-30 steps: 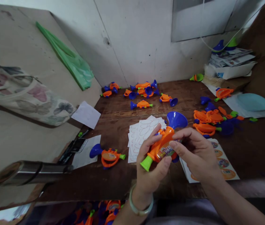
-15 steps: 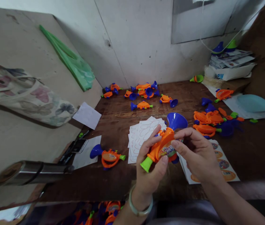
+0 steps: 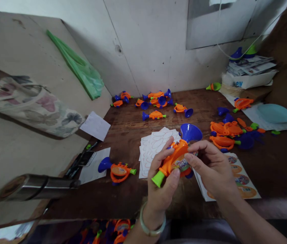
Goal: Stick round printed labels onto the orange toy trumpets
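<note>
My left hand (image 3: 162,184) is closed round an orange toy trumpet (image 3: 170,164) with a blue bell and a green mouthpiece, held tilted above the table. A colourful oval sticker (image 3: 182,164) lies against the trumpet's side, and my left thumb rests at its lower edge. With thumb and forefinger, my right hand (image 3: 210,169) pinches the sticker's far end; how much of it is stuck down is hidden. Beneath my right hand lies a sheet of oval stickers (image 3: 245,179). Left of my hands, another toy trumpet (image 3: 120,171) lies on the table, bearing an oval sticker.
Used backing sheets (image 3: 147,147) are piled behind my left hand. Several toy trumpets (image 3: 156,115) lie along the back, with loose orange parts (image 3: 226,128) at right. A steel flask (image 3: 36,187) stands at left. A light-blue dish (image 3: 277,113) sits on papers at far right.
My right fingers have shifted very slightly left along the sticker on the trumpet. The left hand's hold is the same, and the whole view has tilted a touch.
</note>
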Tool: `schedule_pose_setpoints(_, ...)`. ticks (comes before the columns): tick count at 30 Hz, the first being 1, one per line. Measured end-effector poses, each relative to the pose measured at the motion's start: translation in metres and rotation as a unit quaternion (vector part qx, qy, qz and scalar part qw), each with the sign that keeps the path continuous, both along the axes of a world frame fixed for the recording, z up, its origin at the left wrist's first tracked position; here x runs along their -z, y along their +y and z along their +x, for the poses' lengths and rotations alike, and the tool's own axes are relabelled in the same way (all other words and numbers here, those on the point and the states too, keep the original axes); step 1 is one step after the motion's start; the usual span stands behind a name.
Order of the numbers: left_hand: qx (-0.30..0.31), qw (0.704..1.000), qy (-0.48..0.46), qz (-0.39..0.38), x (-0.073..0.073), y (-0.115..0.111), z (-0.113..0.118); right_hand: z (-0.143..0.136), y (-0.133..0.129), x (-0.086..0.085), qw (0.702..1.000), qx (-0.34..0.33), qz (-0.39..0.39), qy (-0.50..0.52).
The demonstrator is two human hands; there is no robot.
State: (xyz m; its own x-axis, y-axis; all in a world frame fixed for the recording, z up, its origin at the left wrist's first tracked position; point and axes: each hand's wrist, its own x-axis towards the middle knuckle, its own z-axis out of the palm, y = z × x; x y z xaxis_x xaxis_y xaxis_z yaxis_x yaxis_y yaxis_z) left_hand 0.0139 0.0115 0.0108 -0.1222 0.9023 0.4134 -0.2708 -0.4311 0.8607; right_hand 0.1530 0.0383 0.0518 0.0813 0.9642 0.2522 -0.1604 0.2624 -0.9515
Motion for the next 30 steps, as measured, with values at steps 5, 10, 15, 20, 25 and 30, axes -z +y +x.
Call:
schedule_pose_setpoints(5, 0.002, 1.0, -0.01, -0.004, 0.002, 0.0, 0.0, -0.001, 0.0, 0.001, 1.0, 0.001, -0.001, -0.012)
schedule_pose_setpoints(10, -0.006, 1.0, -0.018, -0.011, 0.005, -0.002, 0.001, -0.002, 0.0, -0.001, 0.998, 0.015, 0.038, -0.054)
schedule_pose_setpoints(15, -0.028, 0.999, -0.019, 0.008, 0.002, -0.006, 0.003, -0.004, -0.001, -0.005, 0.977, 0.067, 0.118, -0.165)
schedule_pose_setpoints(20, -0.039, 0.999, 0.002, 0.013, 0.0, -0.009, 0.002, -0.005, -0.002, -0.004, 0.969, 0.076, 0.139, -0.189)
schedule_pose_setpoints(25, -0.052, 0.998, 0.022, 0.003, 0.004, -0.01, 0.001, -0.005, -0.002, 0.002, 0.971, 0.08, 0.13, -0.186)
schedule_pose_setpoints(30, -0.071, 0.996, 0.056, 0.011, 0.004, -0.012, 0.002, -0.003, -0.002, 0.003, 0.966, 0.087, 0.142, -0.196)
